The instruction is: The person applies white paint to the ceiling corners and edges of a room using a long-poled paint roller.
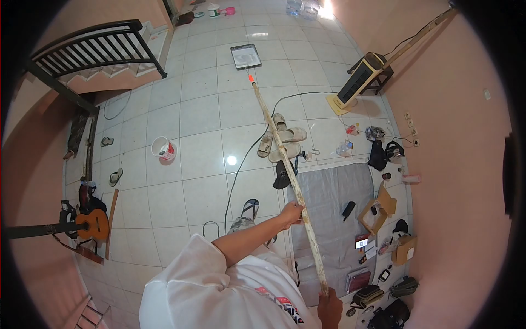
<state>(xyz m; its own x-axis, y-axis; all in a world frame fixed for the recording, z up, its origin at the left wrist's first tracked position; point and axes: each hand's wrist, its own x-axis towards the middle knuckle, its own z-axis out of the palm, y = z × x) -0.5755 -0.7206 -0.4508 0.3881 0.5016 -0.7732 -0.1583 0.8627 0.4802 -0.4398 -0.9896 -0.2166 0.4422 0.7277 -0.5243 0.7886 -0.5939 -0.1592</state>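
A long wooden pole [282, 148] slants up and away from me across the head view. My left hand [292, 213] is closed around its middle part. Near the bottom edge, my right hand [329, 308] grips the pole's lower end. An orange piece [251, 78] sits at the far tip, with a thin rod beyond it. That rod reaches the near edge of a dark-rimmed tray [246, 57] on the tiles; whether they touch is hard to tell. Several sandals and shoes [291, 134] lie beneath the pole.
A tower fan [359, 82] stands by the right wall, its cable crossing the floor. A grey mat [329, 219], open box [377, 216] and bags lie at right. White bucket [163, 149], guitar [93, 223] and black railing [93, 49] are at left.
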